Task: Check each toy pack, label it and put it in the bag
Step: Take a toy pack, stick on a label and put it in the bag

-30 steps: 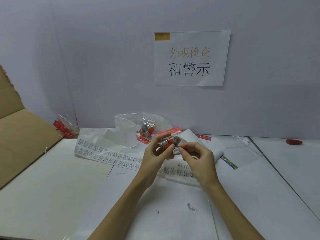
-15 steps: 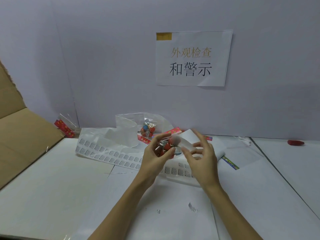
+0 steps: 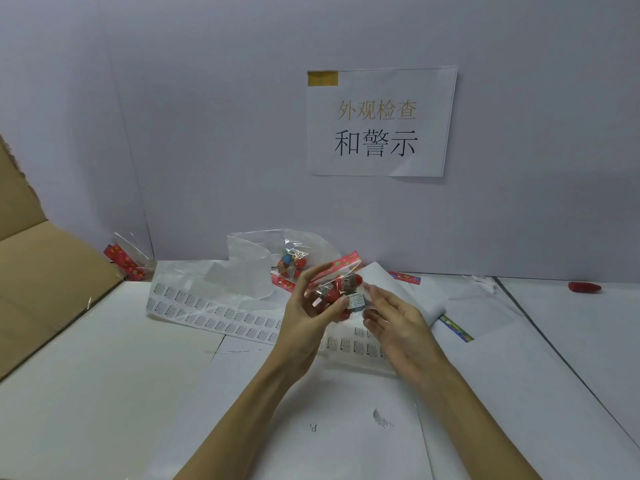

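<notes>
Label (image 3: 355,301) now stuck on toy pack (image 3: 334,289) | my left hand (image 3: 304,317) grips pack | right hand (image 3: 398,323) has released, fingers relaxed | bagging next.

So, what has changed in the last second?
The right hand let go of the label, now stuck on the pack, and opened beside it. The left hand still holds the pack. The label sheets and bag stayed put.

White counter (image 3: 104,393): label sheets (image 3: 214,311), clear bag (image 3: 249,268), toy packs (image 3: 292,266), red cap (image 3: 584,287), cardboard flap (image 3: 45,271) at left edge.
</notes>
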